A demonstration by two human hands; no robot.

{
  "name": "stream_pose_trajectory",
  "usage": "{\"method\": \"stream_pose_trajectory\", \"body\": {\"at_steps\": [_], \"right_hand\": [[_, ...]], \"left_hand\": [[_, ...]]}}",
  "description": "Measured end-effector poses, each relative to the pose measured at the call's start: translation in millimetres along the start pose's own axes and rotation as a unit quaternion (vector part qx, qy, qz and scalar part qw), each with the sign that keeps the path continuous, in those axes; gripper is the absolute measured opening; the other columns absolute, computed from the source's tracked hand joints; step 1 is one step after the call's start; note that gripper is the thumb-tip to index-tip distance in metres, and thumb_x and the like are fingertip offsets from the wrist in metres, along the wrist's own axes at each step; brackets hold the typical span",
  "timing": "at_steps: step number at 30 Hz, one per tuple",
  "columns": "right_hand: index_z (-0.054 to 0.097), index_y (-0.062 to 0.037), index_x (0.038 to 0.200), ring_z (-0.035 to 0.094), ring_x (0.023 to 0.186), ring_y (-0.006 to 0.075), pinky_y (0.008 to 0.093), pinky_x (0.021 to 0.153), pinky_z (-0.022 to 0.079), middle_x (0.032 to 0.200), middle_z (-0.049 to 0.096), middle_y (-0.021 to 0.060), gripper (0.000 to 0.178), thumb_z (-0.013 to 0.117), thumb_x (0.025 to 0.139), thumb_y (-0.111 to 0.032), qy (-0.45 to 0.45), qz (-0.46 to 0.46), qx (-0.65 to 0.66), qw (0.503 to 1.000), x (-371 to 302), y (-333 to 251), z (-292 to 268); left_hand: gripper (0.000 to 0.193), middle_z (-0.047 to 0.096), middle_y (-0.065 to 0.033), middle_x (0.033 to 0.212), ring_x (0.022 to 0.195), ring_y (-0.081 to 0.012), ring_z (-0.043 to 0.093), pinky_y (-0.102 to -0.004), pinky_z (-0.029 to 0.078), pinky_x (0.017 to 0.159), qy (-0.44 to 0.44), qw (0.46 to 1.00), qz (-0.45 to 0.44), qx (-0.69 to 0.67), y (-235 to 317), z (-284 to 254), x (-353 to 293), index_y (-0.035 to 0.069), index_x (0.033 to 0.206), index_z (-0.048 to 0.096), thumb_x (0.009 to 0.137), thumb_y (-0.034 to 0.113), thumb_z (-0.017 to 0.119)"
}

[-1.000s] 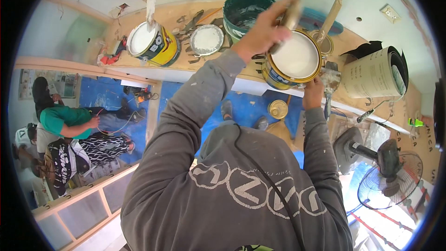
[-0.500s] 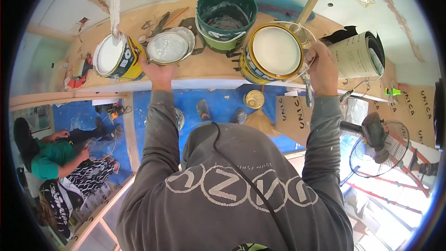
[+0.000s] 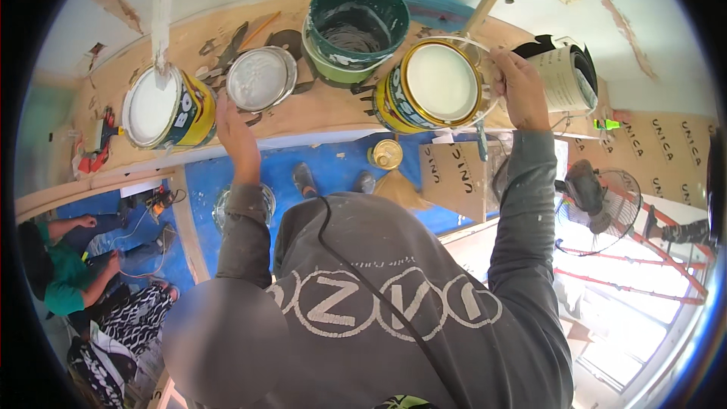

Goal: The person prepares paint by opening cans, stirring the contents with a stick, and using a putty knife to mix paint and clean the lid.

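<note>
My right hand (image 3: pixel 521 91) is closed with its fingers on the pale bail handle (image 3: pixel 491 110) of a yellow paint can (image 3: pixel 391 102). Thick white paint fills this can, which stands upright on the covered bench. Over on the left, my left hand (image 3: pixel 237 135) has its fingers stretched out beside a second yellow can (image 3: pixel 198 113). Whether the fingertips touch that can is unclear. A flat stick coated in white (image 3: pixel 160 30) stands in its white contents. Just beyond my left hand lies a round metal lid (image 3: pixel 259 79) smeared with white.
A dark green bucket (image 3: pixel 356 19) stands between the cans. Right of my right hand lies a cardboard roll (image 3: pixel 564 79). A fan (image 3: pixel 598 201) stands at the right, near red ladder rails (image 3: pixel 651 261). Another person in a green shirt (image 3: pixel 64 288) sits at the left. Blue sheeting (image 3: pixel 333 163) covers the floor.
The view has shifted, so the bench things sit farther left. My right hand has moved slightly farther up along the can's handle. My left hand has come away from the lid, its fingers straighter.
</note>
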State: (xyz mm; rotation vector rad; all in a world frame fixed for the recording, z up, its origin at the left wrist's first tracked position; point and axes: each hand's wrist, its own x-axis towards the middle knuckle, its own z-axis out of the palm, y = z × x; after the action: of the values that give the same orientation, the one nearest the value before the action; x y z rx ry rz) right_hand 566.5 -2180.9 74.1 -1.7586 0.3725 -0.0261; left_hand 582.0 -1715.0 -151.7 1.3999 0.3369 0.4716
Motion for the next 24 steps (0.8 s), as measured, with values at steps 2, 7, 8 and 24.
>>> {"method": "stream_pose_trajectory", "body": {"at_steps": [2,7,8,24], "right_hand": [[0.068,-0.0057,0.093,0.042,0.055,0.0068,0.0233,0.052,0.033,0.068,0.048,-0.004,0.024,0.066,0.101,-0.028,0.026,0.012,0.014,1.0,3,13,-7],[0.07,-0.0033,0.092,0.046,0.054,0.0089,0.0254,0.052,0.038,0.068,0.05,-0.0018,0.03,0.066,0.101,-0.031,0.069,-0.014,0.036,0.997,10,39,-9],[0.07,-0.0033,0.092,0.046,0.054,0.0088,0.0254,0.052,0.039,0.069,0.051,-0.0016,0.03,0.065,0.101,-0.032,0.071,-0.026,0.036,0.997,12,44,-8],[0.069,-0.0024,0.106,0.054,0.058,0.01,0.0252,0.053,0.042,0.071,0.058,-0.0001,0.03,0.057,0.104,-0.03,0.056,0.076,0.197,0.976,22,145,-12]], "left_hand": [[0.046,0.058,-0.0171,0.141,0.131,-0.0237,0.054,-0.0352,0.039,0.114,-0.027,0.999,-0.011,0.035,8,3,-15,-0.008,0.143,0.051,0.107,0.02,0.049],[0.043,0.058,-0.0164,0.142,0.133,-0.0237,0.053,-0.0347,0.038,0.114,-0.125,0.988,-0.031,0.082,27,18,-57,-0.007,0.14,0.055,0.108,0.021,0.049],[0.043,0.059,-0.0161,0.141,0.132,-0.0234,0.053,-0.0345,0.038,0.114,-0.136,0.988,-0.026,0.072,19,20,-63,-0.007,0.14,0.055,0.108,0.021,0.05],[0.04,0.067,-0.0113,0.126,0.117,-0.0193,0.062,-0.0334,0.048,0.099,-0.31,0.944,-0.089,0.07,48,58,-123,0.001,0.138,0.059,0.109,0.026,0.047]]}}
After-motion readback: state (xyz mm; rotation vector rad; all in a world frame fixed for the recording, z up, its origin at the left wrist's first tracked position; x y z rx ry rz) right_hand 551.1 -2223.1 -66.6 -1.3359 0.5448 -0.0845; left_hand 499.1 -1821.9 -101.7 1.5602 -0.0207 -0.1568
